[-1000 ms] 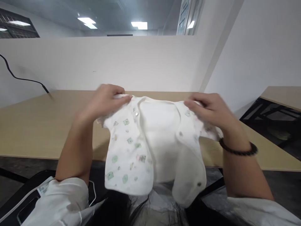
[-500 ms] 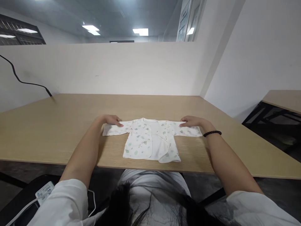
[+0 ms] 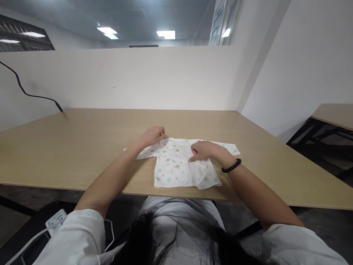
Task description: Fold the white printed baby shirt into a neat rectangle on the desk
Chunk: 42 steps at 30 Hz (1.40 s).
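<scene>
A white baby shirt with small coloured prints lies front up near the table's front edge, its sleeves spread to both sides. My left hand is at the shirt's left shoulder, beside the collar. Its fingers are curled and blurred by motion, so its grip does not show. Over the right front panel is my right hand, bent inward, with thumb and curled fingers at the panel's upper edge. That hand covers part of the right shoulder, and my left forearm hides part of the left sleeve.
The wooden table ends at a low white partition. A black cable hangs down to its back left corner. A second table stands to the right. A white device with a cable is by my left elbow.
Both hands have left the sleeves and moved inward, the left to the shoulder and the right to the front panel. The shirt's lower part has shifted slightly right.
</scene>
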Tool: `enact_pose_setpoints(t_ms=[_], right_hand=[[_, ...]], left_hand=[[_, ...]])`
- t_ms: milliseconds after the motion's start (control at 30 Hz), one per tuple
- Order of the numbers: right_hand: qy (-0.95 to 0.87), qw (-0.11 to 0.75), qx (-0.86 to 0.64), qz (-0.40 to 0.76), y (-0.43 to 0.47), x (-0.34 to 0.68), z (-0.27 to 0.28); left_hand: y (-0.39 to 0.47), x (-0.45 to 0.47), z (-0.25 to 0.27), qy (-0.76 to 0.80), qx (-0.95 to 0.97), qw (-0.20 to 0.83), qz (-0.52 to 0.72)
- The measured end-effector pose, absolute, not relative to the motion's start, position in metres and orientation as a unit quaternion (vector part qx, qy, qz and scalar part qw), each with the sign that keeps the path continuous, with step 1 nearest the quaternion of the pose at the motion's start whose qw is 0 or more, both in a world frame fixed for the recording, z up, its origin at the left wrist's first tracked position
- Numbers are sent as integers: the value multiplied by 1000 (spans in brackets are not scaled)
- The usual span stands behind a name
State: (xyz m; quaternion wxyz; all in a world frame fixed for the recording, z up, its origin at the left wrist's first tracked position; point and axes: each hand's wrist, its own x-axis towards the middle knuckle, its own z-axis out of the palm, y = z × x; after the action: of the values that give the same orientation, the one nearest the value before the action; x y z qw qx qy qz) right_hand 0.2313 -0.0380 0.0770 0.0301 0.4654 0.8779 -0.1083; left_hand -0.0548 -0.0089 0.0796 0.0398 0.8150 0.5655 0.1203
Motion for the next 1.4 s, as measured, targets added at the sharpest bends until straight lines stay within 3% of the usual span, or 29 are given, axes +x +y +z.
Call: enact_pose_setpoints(t_ms=[200, 500, 1400], right_hand=[[885, -1, 459, -83, -44, 228, 76], [834, -161, 509, -136, -39, 205, 67], [822, -285, 475, -130, -16, 192, 16]], left_hand=[[-29, 5, 41, 475, 864, 53, 157], [-22, 9, 26, 509, 832, 84, 206], [-8, 4, 4, 458, 768, 273, 354]])
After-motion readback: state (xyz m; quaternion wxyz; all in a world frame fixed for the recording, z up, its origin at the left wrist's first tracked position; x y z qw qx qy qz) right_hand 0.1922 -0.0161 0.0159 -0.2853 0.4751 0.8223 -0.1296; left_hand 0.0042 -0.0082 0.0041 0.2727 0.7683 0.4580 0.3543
